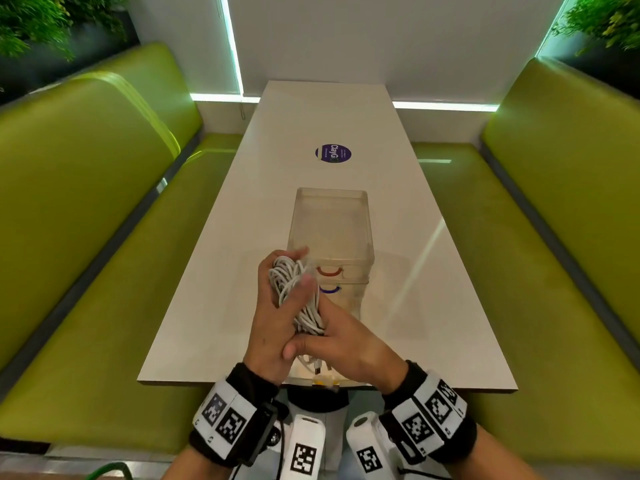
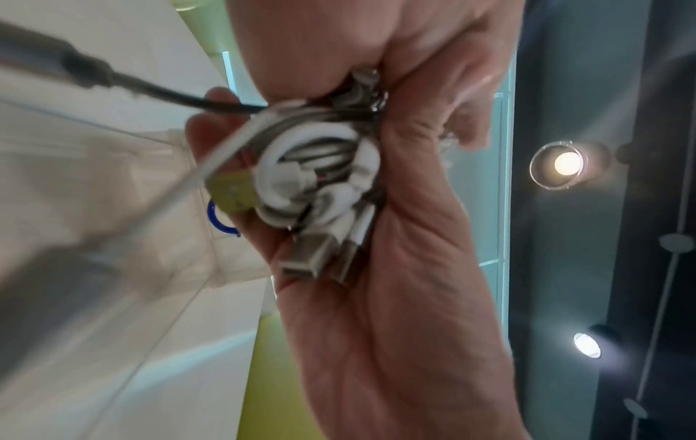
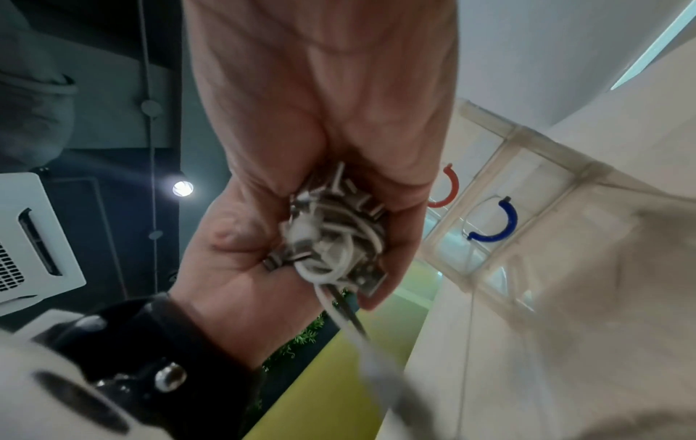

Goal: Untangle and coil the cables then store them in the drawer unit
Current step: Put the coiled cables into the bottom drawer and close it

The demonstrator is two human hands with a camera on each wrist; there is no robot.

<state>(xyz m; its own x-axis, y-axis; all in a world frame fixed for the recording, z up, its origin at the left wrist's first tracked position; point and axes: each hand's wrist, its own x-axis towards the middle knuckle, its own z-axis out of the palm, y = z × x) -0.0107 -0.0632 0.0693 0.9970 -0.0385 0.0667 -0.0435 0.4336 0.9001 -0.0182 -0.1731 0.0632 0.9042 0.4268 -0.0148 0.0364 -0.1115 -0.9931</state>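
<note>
A bundle of white cables (image 1: 298, 293) is held above the table, just in front of the clear drawer unit (image 1: 332, 230). My left hand (image 1: 273, 292) wraps round its upper part, thumb across the loops. My right hand (image 1: 341, 339) grips the lower end from the right. In the left wrist view the coiled cables (image 2: 320, 178) and two metal USB plugs (image 2: 320, 259) lie in my palm. The right wrist view shows the cable bundle (image 3: 335, 235) squeezed between both palms, with a white strand and a dark strand trailing down. The unit's red handle (image 3: 448, 187) and blue handle (image 3: 497, 223) face me.
A pulled-out clear drawer (image 1: 322, 372) with a yellow handle sits at the white table's (image 1: 433, 306) near edge, under my hands, with a cable end inside. A purple sticker (image 1: 333, 153) lies further back. Green benches (image 1: 104, 237) flank the table.
</note>
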